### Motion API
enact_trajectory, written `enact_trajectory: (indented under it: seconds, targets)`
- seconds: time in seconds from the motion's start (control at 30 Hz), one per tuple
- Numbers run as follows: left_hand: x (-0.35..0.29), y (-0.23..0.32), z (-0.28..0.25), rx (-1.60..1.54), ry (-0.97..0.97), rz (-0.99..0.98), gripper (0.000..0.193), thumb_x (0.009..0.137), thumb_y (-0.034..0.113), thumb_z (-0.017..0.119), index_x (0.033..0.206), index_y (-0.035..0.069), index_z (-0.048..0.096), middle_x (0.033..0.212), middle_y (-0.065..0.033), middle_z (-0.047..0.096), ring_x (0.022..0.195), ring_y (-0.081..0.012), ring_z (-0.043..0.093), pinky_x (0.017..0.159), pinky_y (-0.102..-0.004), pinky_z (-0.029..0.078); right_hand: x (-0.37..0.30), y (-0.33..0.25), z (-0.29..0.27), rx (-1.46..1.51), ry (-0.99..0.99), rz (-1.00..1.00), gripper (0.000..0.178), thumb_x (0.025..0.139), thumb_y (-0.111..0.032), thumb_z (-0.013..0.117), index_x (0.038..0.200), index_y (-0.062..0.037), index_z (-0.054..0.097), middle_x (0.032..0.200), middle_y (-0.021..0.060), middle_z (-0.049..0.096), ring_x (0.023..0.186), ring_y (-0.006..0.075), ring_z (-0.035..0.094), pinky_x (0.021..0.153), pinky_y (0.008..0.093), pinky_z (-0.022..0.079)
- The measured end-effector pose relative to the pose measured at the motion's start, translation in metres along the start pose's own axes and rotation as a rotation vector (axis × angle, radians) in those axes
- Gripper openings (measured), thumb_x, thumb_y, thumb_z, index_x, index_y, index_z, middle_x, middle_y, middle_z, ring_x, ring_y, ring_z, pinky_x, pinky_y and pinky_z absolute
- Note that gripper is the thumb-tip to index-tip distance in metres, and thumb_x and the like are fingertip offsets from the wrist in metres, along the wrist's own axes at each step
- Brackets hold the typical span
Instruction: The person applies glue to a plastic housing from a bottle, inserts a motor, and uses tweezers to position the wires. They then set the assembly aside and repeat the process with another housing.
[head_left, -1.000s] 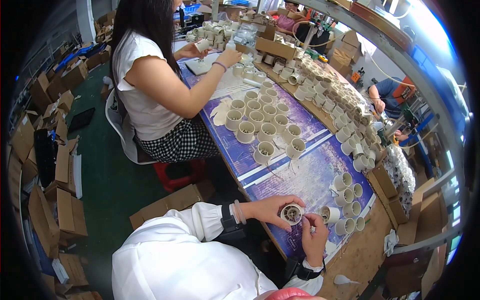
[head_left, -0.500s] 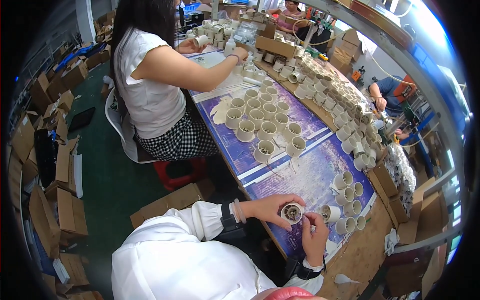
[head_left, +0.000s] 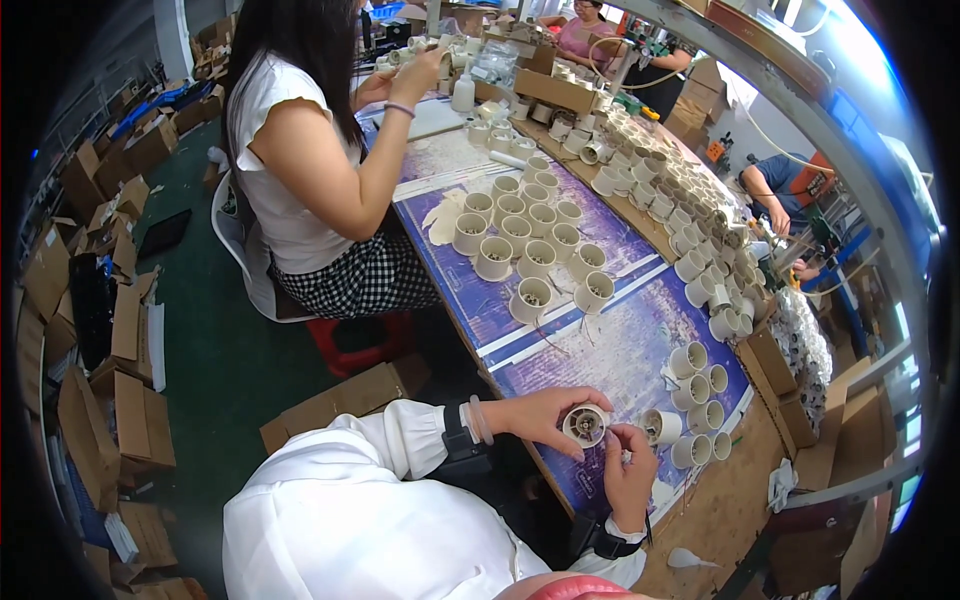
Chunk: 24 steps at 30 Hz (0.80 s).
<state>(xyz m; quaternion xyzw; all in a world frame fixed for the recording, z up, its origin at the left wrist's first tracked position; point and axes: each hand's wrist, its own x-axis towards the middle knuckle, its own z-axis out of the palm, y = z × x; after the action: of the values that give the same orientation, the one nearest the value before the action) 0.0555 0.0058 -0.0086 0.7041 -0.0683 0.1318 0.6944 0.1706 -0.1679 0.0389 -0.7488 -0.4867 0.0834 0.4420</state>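
A: Nearest?
B: Right hand (head_left: 630, 475), with fingertips drawn together beside cream cup (head_left: 584, 426); can't tell if pinching whitish bit (head_left: 627, 457).
A: Cup?
B: Gripped in left hand (head_left: 543, 418), with fingers curled round, over purple tabletop (head_left: 545, 375).
A: Beyond?
B: More cups (head_left: 691, 453), then seated co-worker (head_left: 305, 180).

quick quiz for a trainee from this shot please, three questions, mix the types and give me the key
1. Multiple choice: what does the person's left hand hold?
A) a pair of scissors
B) a cream cup
C) a cardboard box

2. True or false: the white bottle near the co-worker in the checked bottoms lies on its side.

3. Short answer: which of the person's hands is nearer to the tipped cup beside them?

Key
1. B
2. False; it stands upright.
3. The right hand.
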Motion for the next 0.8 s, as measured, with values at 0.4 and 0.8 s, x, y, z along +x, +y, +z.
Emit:
enact_trajectory:
  seconds: [0.4, 0.8]
  targets:
    - [-0.001, 0.001, 0.001, 0.004, 0.009, -0.003, 0.078, 0.068, 0.013, 0.084, 0.134, 0.005, 0.044, 0.122, -0.0063, 0.053, 0.114, -0.0147, 0.051, 0.098, -0.0297, 0.042, -0.001, -0.004, -0.001, -0.012, -0.004, 0.017, 0.010, 0.089, -0.007, 0.062, 0.096, 0.0007, 0.063, 0.083, 0.0153, 0.066, 0.073, 0.0268, 0.065, 0.067, 0.0335, 0.050]
    - [-0.001, 0.003, 0.001, -0.056, -0.001, -0.014, 0.075, 0.069, 0.012, 0.083, 0.133, 0.004, 0.044, 0.120, -0.0063, 0.052, 0.111, -0.0148, 0.052, 0.096, -0.0287, 0.042, -0.001, 0.003, 0.000, -0.047, 0.003, -0.025, 0.010, 0.091, -0.006, 0.059, 0.097, 0.0018, 0.063, 0.081, 0.0115, 0.066, 0.073, 0.0165, 0.062, 0.069, 0.0285, 0.048]
